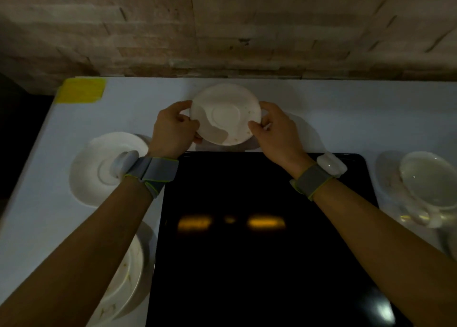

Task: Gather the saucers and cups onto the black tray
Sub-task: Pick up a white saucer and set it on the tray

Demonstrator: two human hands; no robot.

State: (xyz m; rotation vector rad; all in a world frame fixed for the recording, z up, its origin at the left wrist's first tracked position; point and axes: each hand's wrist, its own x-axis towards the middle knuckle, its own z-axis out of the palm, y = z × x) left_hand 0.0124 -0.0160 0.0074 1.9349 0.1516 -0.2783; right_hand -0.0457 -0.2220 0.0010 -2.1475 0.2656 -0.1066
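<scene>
A white saucer [226,114] with a brownish stain is held just beyond the far edge of the black tray [259,264]. My left hand [173,128] grips its left rim and my right hand [274,126] grips its right rim. The tray lies bare in the middle of the white table. Another white saucer [99,163] sits left of the tray, partly behind my left wrist. A stained saucer [126,277] lies at the near left under my forearm. A white cup [427,180] with a handle rests on a saucer at the right.
The white table [138,99] ends at a brick wall [222,29] close behind the held saucer. A yellow patch [81,90] marks the table's far left corner. The left table edge drops into darkness. Both wrists wear grey bands.
</scene>
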